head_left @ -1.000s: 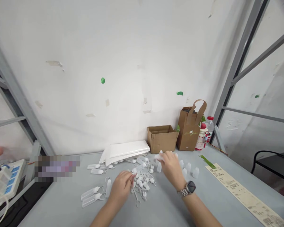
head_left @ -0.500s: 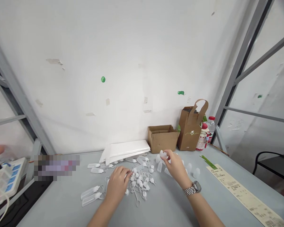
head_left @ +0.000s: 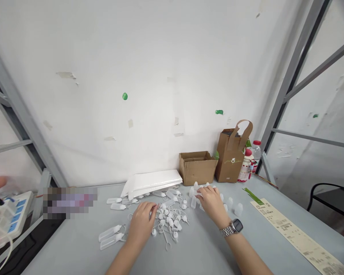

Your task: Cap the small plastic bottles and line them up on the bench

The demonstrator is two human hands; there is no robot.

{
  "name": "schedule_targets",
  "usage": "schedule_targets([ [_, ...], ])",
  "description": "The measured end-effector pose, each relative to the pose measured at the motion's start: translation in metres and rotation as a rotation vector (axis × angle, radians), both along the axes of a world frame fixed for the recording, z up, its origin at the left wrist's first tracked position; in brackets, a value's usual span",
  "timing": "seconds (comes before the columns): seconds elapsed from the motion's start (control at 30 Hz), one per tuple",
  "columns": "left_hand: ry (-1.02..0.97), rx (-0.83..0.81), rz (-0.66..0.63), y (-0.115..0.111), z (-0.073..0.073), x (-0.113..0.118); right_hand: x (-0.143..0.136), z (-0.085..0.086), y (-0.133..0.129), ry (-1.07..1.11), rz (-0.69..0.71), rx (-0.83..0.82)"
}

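My left hand (head_left: 143, 221) rests at the left edge of a heap of white nozzle caps (head_left: 169, 221) with ring straps. Its fingers are curled together; what they may hold is hidden. My right hand (head_left: 212, 204), with a metal watch on the wrist, is among small translucent plastic bottles (head_left: 193, 201). Its thumb and fingers are bent close together beside the bottles, and whatever lies between them cannot be made out. Two capped bottles (head_left: 111, 241) lie to the left of my left hand. More capped bottles (head_left: 118, 206) lie farther back.
White padded envelopes (head_left: 154, 182) lie against the wall. Beside them stand a cardboard box (head_left: 197, 172), a brown paper bag (head_left: 228, 164) and a red-capped bottle (head_left: 256, 152). A long printed label strip (head_left: 298, 236) lies right. A power strip (head_left: 18, 217) is at far left.
My right hand has lowered slightly to the bottles; the translucent bottle seen at its fingertips before is no longer clearly in them. My left hand has hardly moved.
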State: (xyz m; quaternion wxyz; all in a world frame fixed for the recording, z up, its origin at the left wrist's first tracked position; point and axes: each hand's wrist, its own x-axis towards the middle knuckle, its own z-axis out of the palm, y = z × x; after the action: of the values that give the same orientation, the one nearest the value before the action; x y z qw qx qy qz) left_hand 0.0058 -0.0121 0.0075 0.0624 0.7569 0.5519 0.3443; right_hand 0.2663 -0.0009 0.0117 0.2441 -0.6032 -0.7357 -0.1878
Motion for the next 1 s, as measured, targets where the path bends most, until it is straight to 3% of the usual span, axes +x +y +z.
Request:
schedule_targets([
  [0.27, 0.04, 0.041, -0.034, 0.001, -0.005, 0.001, -0.012, 0.008, -0.004, 0.158, 0.034, 0.094],
  [0.53, 0.104, 0.109, -0.012, 0.005, -0.013, -0.001, -0.062, 0.004, 0.014, -0.005, 0.453, -0.236],
  [0.67, 0.157, 0.056, -0.031, 0.005, -0.015, 0.0, -0.072, -0.003, 0.026, -0.076, 0.429, -0.328],
  [0.87, 0.154, 0.042, -0.003, 0.004, -0.015, 0.002, -0.07, -0.003, 0.024, -0.026, 0.389, -0.316],
  [1.0, 0.101, 0.041, 0.021, 0.005, -0.014, 0.001, -0.058, 0.004, 0.015, 0.218, 0.397, -0.302],
])
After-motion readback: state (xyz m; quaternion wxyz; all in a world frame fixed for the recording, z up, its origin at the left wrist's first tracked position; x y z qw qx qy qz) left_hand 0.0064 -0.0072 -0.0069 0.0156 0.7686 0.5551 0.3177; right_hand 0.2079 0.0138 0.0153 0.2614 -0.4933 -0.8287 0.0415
